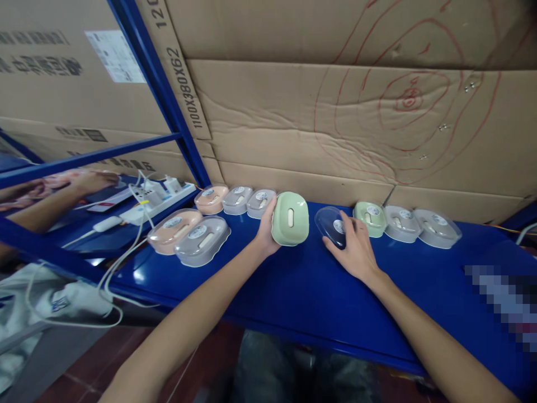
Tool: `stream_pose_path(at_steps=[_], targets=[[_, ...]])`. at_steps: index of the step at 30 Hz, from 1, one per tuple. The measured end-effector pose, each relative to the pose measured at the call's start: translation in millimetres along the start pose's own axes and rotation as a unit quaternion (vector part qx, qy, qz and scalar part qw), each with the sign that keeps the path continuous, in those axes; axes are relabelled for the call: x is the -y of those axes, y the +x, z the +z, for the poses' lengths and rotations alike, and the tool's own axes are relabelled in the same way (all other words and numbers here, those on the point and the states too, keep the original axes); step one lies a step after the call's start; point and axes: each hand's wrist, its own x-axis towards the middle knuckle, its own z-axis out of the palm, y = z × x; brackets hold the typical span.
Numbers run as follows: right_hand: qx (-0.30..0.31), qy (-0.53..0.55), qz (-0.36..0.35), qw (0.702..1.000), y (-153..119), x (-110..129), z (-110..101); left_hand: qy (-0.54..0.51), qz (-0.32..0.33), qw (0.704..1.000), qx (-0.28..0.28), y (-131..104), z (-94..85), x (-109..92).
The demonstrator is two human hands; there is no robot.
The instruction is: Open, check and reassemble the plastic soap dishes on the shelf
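My left hand [267,230] is closed on the left side of a green dish [290,232], which has a small white bar in its middle and no lid on it. The dish is tilted towards me. To its right, my right hand [354,243] grips a clear lid [325,221] with a round label, low over the blue table. Just beyond that hand sits another green dish [369,219] under a clear lid.
Grey lidded dishes [403,224] stand at the right back. Pink [174,230] and grey lidded dishes [202,240] sit at the left. Further left are a blue frame post, a power strip [157,204] with cables, and another person's arm [62,198]. Cardboard [272,123] rises behind.
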Motion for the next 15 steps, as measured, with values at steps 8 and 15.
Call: stream_pose_path(at_steps=[8, 15], targets=[[0.061, -0.104, -0.018, 0.993, 1, -10, 7, 0.028, 0.02, 0.999, -0.04, 4, -0.5, 7], [0.042, -0.007, -0.048, 0.998, 2, 14, -6, 0.083, 0.015, 0.995, -0.062, 3, 4.1, 18]])
